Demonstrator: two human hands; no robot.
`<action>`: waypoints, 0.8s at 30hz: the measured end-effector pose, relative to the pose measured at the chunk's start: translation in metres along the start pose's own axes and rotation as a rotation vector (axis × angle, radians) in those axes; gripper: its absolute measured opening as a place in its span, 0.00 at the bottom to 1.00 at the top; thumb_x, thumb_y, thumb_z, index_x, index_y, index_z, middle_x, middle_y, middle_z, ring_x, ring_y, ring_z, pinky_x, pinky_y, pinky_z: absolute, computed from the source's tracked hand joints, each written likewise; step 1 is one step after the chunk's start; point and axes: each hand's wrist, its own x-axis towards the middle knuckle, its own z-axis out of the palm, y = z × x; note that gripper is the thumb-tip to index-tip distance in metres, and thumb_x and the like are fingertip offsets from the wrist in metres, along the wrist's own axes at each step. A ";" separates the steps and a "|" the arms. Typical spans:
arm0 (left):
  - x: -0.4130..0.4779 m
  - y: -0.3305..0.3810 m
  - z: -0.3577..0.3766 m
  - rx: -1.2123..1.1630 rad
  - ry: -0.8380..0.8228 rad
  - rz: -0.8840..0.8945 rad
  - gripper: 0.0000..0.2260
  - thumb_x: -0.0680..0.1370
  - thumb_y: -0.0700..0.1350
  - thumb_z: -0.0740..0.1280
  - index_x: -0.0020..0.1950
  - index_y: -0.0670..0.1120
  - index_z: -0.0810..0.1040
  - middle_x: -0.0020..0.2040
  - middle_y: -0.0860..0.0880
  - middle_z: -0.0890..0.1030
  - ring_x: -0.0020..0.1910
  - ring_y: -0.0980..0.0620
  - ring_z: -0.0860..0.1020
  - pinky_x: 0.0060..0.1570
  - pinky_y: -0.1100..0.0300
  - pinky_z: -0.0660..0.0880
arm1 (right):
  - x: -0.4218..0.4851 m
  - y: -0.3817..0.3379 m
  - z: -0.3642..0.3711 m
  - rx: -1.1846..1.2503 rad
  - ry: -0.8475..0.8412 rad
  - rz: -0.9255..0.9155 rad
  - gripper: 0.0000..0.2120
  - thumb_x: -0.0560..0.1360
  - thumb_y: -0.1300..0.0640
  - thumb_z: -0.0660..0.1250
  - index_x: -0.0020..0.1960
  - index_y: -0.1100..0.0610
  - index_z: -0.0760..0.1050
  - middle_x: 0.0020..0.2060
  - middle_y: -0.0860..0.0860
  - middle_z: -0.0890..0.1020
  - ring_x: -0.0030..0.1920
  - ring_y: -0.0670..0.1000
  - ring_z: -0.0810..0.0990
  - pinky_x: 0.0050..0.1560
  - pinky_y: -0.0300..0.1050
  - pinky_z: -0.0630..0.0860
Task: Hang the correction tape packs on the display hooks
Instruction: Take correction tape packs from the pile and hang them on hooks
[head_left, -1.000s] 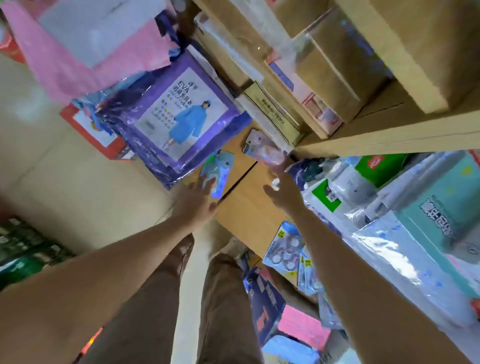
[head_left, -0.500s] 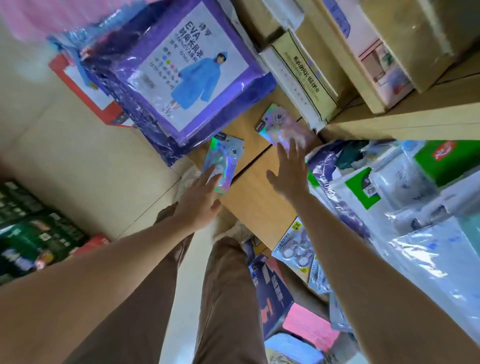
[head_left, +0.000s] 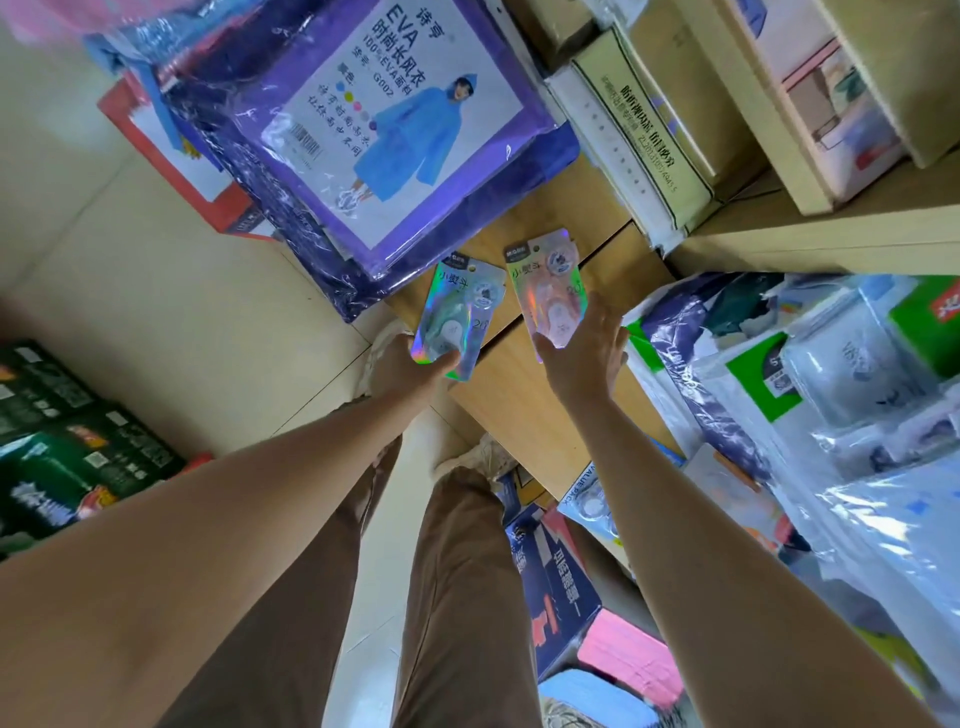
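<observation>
Green holographic correction tape pack (head_left: 457, 317), pinched at its lower end by the left grip (head_left: 410, 369). Pink holographic correction tape pack (head_left: 550, 293), pinched likewise by the right grip (head_left: 587, 358). Both long axes run away from the grips, hang-hole ends farthest, over the wooden shelf panel (head_left: 519, 400).

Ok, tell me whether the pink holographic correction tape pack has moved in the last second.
Yes. The pink holographic correction tape pack has shifted left, away from the pale wooden shelf corner.

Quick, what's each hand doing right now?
Left hand: holds the green correction tape pack.
Right hand: holds the pink correction tape pack.
</observation>
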 end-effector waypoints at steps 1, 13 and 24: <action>0.000 0.000 -0.001 0.002 -0.001 0.012 0.19 0.70 0.62 0.75 0.50 0.51 0.75 0.45 0.52 0.82 0.40 0.46 0.83 0.42 0.52 0.82 | 0.001 0.001 0.002 -0.026 0.001 -0.005 0.40 0.71 0.49 0.76 0.76 0.57 0.60 0.70 0.58 0.68 0.66 0.63 0.68 0.59 0.59 0.70; -0.023 -0.010 -0.052 0.006 0.010 0.215 0.14 0.75 0.55 0.75 0.48 0.46 0.77 0.43 0.52 0.81 0.40 0.52 0.79 0.38 0.74 0.73 | -0.018 0.011 0.016 0.338 0.131 0.019 0.27 0.56 0.52 0.80 0.54 0.57 0.79 0.50 0.55 0.78 0.50 0.58 0.74 0.52 0.54 0.72; -0.068 0.009 -0.087 -0.007 0.025 0.298 0.14 0.75 0.53 0.75 0.50 0.44 0.79 0.39 0.53 0.82 0.36 0.66 0.79 0.32 0.74 0.70 | -0.074 0.013 -0.037 0.882 -0.099 0.257 0.14 0.68 0.66 0.77 0.52 0.59 0.79 0.40 0.56 0.79 0.35 0.45 0.75 0.32 0.44 0.78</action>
